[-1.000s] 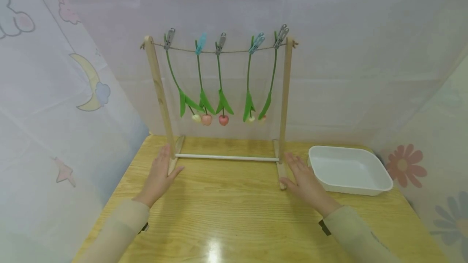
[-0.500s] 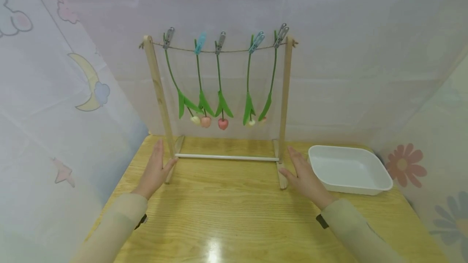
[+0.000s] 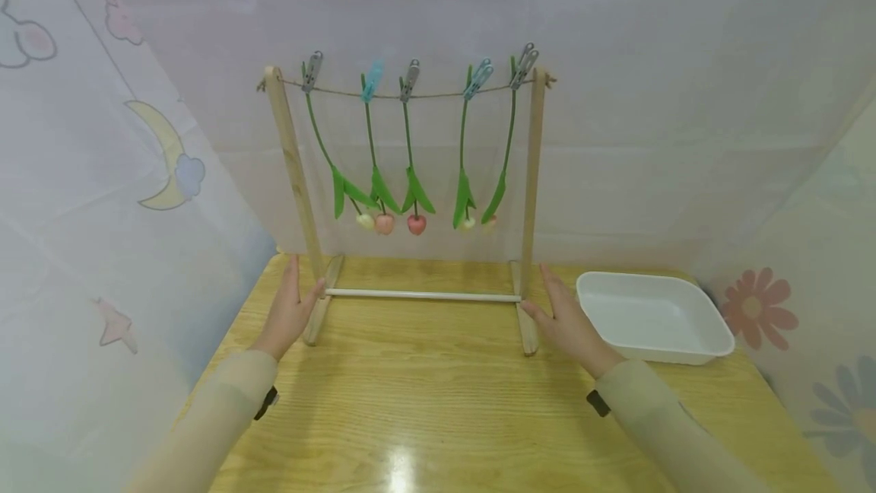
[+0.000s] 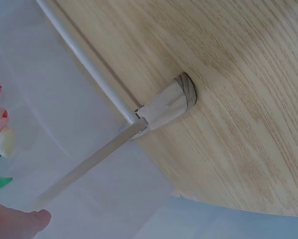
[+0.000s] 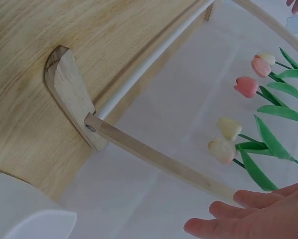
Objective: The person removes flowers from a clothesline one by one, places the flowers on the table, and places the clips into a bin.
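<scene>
A wooden rack point(image 3: 293, 166) stands on the table, with a twine line point(image 3: 438, 95) strung between its two posts. Grey and blue clothespins point(image 3: 409, 82) fasten several artificial tulips point(image 3: 417, 224) to the twine, heads down, in red, pink and cream. My left hand point(image 3: 284, 318) is beside the foot of the left post, fingers extended and thumb apart. On the other side my right hand point(image 3: 571, 322) is next to the right post point(image 3: 534, 173), its fingers likewise straight. Neither hand grips anything. In the right wrist view, the right fingertips point(image 5: 199, 226) overlap the post's upper part.
A white rod point(image 3: 424, 295) joins the rack's two feet near the table surface. To the right of the rack sits a white plastic basin point(image 3: 657, 318), close by the right forearm. Behind the wooden table point(image 3: 424, 402) hangs a pale cloth backdrop point(image 3: 650, 112).
Both hands have shifted at the rack's lower posts, with fingers now pointing more upward. The left hand has uncovered the left foot. The tulips have swayed slightly, and the rack has barely moved.
</scene>
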`<state>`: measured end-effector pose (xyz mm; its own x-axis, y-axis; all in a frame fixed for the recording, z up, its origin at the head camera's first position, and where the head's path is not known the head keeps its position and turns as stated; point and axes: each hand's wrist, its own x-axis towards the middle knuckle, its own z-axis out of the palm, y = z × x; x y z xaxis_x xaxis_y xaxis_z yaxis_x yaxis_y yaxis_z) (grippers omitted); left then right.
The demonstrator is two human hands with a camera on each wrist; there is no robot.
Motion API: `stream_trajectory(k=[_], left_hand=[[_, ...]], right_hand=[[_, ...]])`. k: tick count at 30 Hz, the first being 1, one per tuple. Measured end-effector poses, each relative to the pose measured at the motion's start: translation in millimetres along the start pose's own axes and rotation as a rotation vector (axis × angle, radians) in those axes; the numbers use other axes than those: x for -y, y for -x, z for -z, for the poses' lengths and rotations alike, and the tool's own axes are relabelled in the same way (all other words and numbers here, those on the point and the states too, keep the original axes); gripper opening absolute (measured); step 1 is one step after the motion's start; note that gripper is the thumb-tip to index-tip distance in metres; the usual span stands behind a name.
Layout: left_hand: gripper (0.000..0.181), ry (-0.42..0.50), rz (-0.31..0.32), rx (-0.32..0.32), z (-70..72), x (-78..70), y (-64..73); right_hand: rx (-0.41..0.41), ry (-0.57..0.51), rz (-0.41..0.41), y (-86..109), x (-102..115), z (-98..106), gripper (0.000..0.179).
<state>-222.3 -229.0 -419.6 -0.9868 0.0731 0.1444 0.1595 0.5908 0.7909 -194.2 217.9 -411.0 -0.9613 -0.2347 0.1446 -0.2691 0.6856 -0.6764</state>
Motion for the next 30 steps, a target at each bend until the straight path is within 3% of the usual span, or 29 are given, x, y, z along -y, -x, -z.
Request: stream_trajectory(k=[11,30], left_hand=[[0.081,0.038,0.063,-0.028,5.9,1.3,-7.2],[0.077,0.026,0.049,-0.015,4.8,-3.3,-25.5]], right_hand=[[-0.004,-0.035,0.009,-7.1,-3,2,0.080],[-0.043,-0.025,0.012,-16.0,2,13,0.076]])
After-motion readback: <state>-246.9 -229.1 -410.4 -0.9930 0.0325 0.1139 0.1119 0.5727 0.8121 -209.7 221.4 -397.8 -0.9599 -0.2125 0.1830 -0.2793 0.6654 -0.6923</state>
